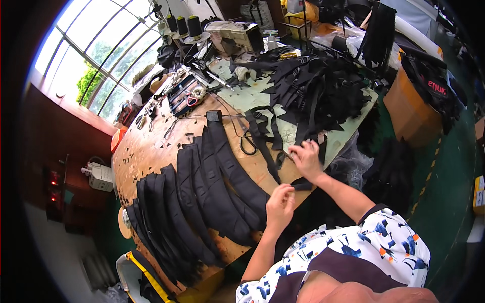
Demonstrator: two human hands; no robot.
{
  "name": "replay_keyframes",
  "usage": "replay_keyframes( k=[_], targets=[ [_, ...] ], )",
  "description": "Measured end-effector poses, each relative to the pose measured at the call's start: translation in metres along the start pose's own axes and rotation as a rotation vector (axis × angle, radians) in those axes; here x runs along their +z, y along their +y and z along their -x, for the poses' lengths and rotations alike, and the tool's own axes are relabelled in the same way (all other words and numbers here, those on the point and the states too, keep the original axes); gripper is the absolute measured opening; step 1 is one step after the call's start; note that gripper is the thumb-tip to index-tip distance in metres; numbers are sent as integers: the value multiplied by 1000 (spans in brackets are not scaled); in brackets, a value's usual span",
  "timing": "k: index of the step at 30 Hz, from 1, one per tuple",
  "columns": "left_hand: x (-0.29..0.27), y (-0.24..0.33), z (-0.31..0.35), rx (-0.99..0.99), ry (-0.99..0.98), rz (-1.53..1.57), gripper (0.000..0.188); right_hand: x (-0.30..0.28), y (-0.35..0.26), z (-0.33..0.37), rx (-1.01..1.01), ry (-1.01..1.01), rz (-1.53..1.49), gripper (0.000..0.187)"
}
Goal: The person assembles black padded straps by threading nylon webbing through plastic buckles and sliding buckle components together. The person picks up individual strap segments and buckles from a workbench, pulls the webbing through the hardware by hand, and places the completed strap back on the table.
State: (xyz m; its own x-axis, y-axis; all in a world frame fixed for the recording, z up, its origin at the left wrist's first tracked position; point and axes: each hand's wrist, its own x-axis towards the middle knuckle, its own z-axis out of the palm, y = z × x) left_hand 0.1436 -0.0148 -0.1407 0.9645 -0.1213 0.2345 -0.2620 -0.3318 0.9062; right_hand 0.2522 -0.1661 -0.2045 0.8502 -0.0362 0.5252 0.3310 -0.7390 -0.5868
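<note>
My left hand [280, 204] is closed at the table's near edge, its thumb and fingers pinching a black webbing strap [302, 185]. Just beyond it and to the right, my right hand [306, 160] has bent fingers drawn together over black strap pieces; what they grip is too small to make out. A longer black strap [262, 144] runs along the table toward both hands. To the left, several padded black shoulder straps [222, 156] lie side by side in an overlapping row.
A heap of black straps and cut pieces [316, 91] covers the table's far right. Behind stand a sewing machine [235, 36] and thread cones [194, 26]. A tool tray [186, 96] sits at the far left. Beyond the right edge are clear plastic [351, 161] and a cardboard box [411, 108].
</note>
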Motion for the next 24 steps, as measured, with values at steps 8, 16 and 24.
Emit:
replay_keyframes(
  k=[8,16,24],
  targets=[
    [12,-29,-12,46,61,-183,54,-42,-51,19,-163,-96,-512,34],
    [-7,-17,-17,129,18,297,24,-77,-109,13,-229,-259,-849,36],
    [-47,-7,10,-277,-339,442,9,-85,-115,-8,118,-95,-1474,35]
  ],
)
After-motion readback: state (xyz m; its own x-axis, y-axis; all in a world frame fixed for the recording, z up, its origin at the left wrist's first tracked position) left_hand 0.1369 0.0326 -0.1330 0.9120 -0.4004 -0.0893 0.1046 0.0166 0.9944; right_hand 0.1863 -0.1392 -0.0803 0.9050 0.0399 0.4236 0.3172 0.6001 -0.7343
